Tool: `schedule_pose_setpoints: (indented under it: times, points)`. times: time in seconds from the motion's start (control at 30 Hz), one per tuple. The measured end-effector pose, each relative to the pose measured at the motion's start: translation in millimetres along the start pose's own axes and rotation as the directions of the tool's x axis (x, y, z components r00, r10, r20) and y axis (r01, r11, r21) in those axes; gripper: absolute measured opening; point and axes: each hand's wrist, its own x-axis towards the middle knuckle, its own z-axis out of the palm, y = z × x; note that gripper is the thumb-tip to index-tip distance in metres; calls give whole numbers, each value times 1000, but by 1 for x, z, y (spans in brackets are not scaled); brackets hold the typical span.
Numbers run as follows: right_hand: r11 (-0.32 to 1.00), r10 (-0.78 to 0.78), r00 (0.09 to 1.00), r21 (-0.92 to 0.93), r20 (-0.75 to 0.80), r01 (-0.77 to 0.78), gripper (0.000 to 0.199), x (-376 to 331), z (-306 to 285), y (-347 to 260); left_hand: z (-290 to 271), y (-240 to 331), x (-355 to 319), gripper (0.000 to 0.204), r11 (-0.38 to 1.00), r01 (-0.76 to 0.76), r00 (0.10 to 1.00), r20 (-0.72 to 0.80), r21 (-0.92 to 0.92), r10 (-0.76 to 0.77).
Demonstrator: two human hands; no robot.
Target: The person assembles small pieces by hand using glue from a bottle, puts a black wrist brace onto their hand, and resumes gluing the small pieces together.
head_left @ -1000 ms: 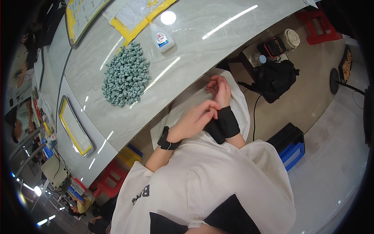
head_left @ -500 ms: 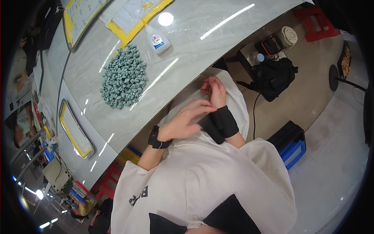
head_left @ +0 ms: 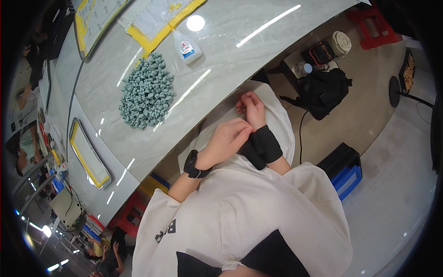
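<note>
Fingers [head_left: 239, 125] of the left hand [head_left: 224, 142] stand narrow in the head view, bunched near the upper edge of a black wristband [head_left: 269, 144] worn just below the right hand [head_left: 254, 111]; whether they pinch it, I cannot tell. Those on the right curl loosely, their contents hidden, over pale clothing [head_left: 280, 120], beside a worktop [head_left: 221, 57] bearing greenish stones [head_left: 146, 92] and a white bottle [head_left: 188, 49].

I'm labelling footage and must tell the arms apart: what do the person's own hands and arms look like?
The left hand and right hand are ungloved. On the left side is a black wristwatch with a dark strap; on the right, a wide black fabric wristband. Loose cream cloth sleeves leave part of each forearm bare.
</note>
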Motion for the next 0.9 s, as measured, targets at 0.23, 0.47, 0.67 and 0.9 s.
schedule_pose_setpoints:
  times: [0.23, 0.47, 0.67, 0.9]
  points:
    - [998, -22, 999, 63, -24, 24, 11, 1, 1, 5, -1, 19, 15, 19, 973, 15, 1000, 20, 230, -20]
    - [999, -52, 999, -15, 11, 52, 11, -3, 4, 1, 0, 21, 15, 20, 945, 73, 991, 82, 319, -105]
    - [1000, -8, 1000, 28, 0, 8, 14, -2, 2, -1, 0, 14, 12, 14, 962, -101, 991, 107, 255, 76]
    - [999, 6, 1000, 32, 6, -6, 13, -2, 1, -2, 15, 20, 4, 15, 876, -266, 959, 15, 401, 284]
